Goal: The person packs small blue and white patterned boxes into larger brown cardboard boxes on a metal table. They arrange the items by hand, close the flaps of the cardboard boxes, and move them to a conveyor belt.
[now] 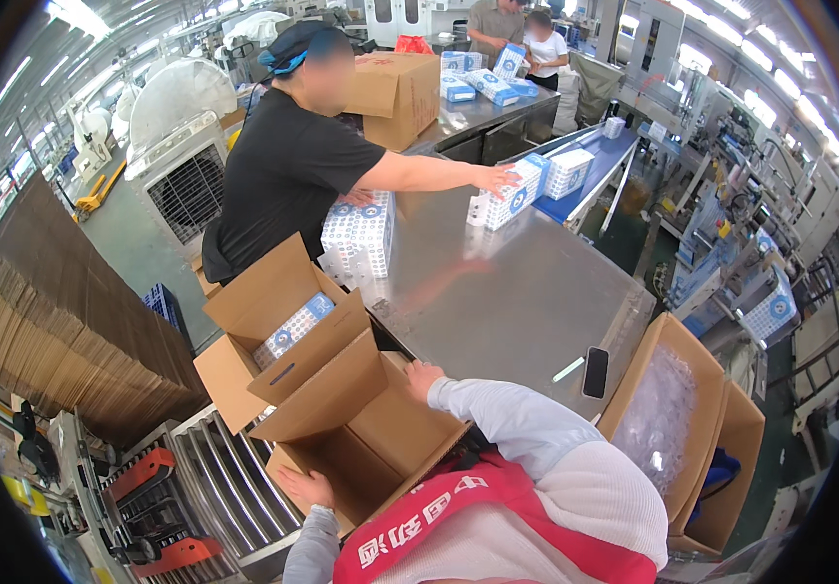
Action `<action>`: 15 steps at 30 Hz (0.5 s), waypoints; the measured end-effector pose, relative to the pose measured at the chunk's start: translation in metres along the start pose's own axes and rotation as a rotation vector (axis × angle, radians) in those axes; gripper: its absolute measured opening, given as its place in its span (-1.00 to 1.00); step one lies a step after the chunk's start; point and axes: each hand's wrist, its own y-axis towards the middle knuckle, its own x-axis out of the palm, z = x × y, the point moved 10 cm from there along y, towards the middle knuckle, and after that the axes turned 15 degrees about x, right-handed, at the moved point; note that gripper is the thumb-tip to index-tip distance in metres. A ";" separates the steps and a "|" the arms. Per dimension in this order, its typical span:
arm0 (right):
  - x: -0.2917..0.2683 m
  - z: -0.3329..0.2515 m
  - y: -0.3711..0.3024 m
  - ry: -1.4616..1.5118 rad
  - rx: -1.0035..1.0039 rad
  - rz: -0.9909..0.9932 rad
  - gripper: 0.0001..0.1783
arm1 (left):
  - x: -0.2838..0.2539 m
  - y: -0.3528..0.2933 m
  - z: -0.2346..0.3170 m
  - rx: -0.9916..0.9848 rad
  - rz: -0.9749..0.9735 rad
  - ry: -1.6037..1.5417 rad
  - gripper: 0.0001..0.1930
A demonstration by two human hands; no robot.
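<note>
An empty brown cardboard box (371,428) stands with its top open in front of me, flaps folded outward. My left hand (307,487) lies on the box's left near side with its fingers stretched out. My right hand (423,381) is bent over the right rim, beside the metal table edge. Just beyond is a second open carton (230,365), holding a blue-and-white patterned pack (293,329). Across the table a co-worker in black (288,175) reaches a hand to a blue-and-white pack (515,198); the other hand rests on stacked packs (356,238).
The metal table (507,302) bears a phone (596,372). A blue conveyor belt (606,161) carries packs to it. At right stands a carton of clear plastic (658,419); at left, flattened cardboard (69,331) and a roller track (235,477). Two more people are farther back.
</note>
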 end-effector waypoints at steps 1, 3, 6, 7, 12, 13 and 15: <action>-0.010 0.010 0.000 0.080 -0.021 0.031 -0.50 | 0.001 -0.001 0.014 0.009 0.014 0.000 -0.14; -0.014 0.026 -0.004 0.198 -0.027 0.009 -0.48 | 0.010 -0.001 0.017 0.021 0.062 0.012 -0.14; 0.005 0.053 -0.012 0.195 -0.034 0.064 -0.46 | 0.012 0.002 0.034 0.077 -0.021 0.063 -0.15; 0.003 0.058 -0.011 0.312 -0.064 0.033 -0.44 | 0.006 0.001 0.039 0.092 -0.047 0.071 -0.14; -0.032 0.098 -0.029 0.305 -0.157 0.415 -0.41 | -0.003 0.009 0.038 0.110 -0.120 0.034 -0.09; -0.028 0.103 -0.034 0.216 -0.193 0.429 -0.41 | -0.004 0.008 0.034 0.083 -0.132 0.049 -0.07; -0.016 0.117 -0.040 0.048 -0.246 0.459 -0.40 | 0.001 0.008 0.033 0.047 -0.150 0.032 -0.06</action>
